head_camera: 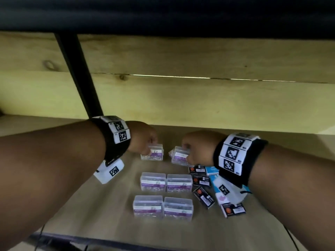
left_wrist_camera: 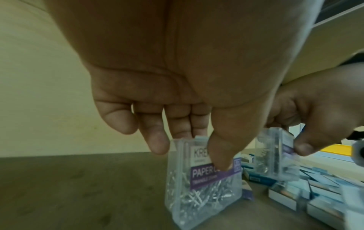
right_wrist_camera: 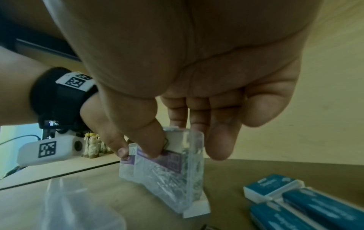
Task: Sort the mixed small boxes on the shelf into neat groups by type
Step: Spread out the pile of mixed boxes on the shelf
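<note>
Clips mostly sorted: four clear boxes sit gridded (near side). Left hand and right hand each pinch another clip box; dark boxes at right remain jumbled.

blue boxes: partly hidden under right wrist band | dark boxes beside them: print too small to read | fingertips hidden, head view

I see two clear paper-clip boxes with purple labels held upright at the shelf's back, four more squared up nearer, dark and blue boxes jumbled rightward.
</note>
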